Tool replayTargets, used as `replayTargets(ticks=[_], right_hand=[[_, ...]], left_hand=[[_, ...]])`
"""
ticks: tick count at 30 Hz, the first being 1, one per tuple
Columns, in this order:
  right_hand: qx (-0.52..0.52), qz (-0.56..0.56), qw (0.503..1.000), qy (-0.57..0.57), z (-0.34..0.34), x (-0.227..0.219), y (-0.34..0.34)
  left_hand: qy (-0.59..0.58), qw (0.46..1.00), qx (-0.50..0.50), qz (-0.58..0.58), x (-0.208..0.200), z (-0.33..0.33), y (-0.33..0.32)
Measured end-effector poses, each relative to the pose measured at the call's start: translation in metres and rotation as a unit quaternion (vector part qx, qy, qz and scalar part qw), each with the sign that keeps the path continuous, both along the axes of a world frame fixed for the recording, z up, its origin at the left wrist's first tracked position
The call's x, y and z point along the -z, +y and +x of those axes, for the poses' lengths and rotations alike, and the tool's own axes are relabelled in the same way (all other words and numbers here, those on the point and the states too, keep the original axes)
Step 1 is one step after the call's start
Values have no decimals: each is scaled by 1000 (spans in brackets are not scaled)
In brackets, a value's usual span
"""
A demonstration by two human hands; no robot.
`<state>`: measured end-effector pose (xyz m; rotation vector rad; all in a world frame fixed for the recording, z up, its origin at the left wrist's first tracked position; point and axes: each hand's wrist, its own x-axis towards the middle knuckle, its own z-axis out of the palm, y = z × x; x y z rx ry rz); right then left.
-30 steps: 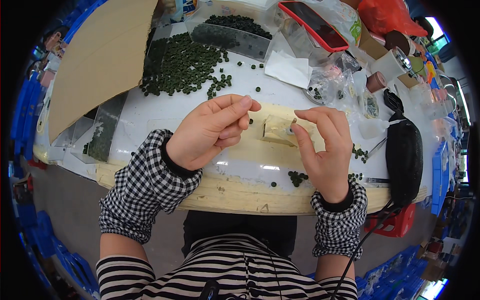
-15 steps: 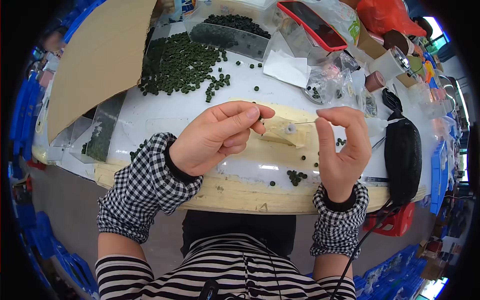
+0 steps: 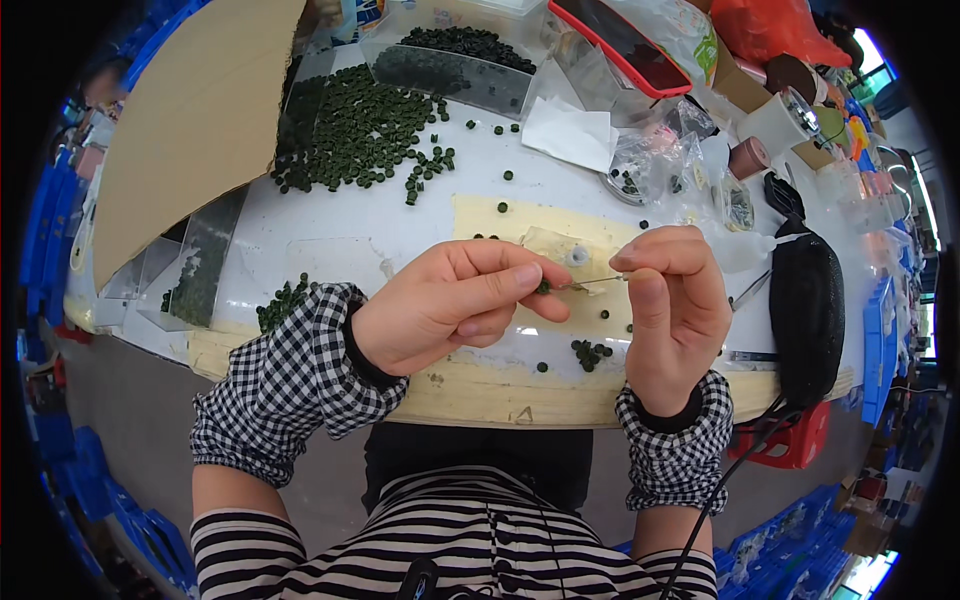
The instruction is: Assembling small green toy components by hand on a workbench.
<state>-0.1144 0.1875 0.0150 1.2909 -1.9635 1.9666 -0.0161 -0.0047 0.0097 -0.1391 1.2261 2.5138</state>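
Observation:
My left hand [image 3: 455,300] pinches a small dark green round piece [image 3: 543,287] between thumb and fingertips; the fingers hide part of it. Closed too, my right hand [image 3: 678,305] grips a thin metal needle-like rod [image 3: 603,279] between thumb and forefinger. The rod points left, and its far end meets the green piece at the left fingertips; whether it goes into the piece I cannot tell. Just beyond the rod, a small white nozzle-like cap [image 3: 577,256] stands on a cream-coloured block [image 3: 545,240] on the table.
A large heap of green pieces [image 3: 360,130] lies at the far left by a cardboard sheet [image 3: 190,120]. Clear bins, a red-cased phone [image 3: 620,45], a white tissue [image 3: 568,133] and plastic bags fill the back. A black pouch [image 3: 806,310] lies at right. Small clusters [image 3: 590,353] sit near the front edge.
Both hands have come lower, nearer to me. The rod has moved from beside the white cap to the green piece in my left fingertips.

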Motion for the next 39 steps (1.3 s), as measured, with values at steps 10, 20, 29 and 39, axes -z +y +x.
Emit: replayTargets(ticks=[10, 20, 29, 39], right_hand=[[-8, 14, 999, 38, 4, 3, -3], [-1, 16, 999, 39, 5, 6, -6], [-2, 26, 997, 67, 5, 3, -8], [99, 20, 993, 65, 1, 4, -4]], left_hand=[[29, 1000, -5, 7, 3, 0, 3], [29, 999, -2, 13, 2, 0, 3], [21, 1000, -3, 13, 1, 0, 3], [15, 1000, -26, -9, 0, 1, 3]])
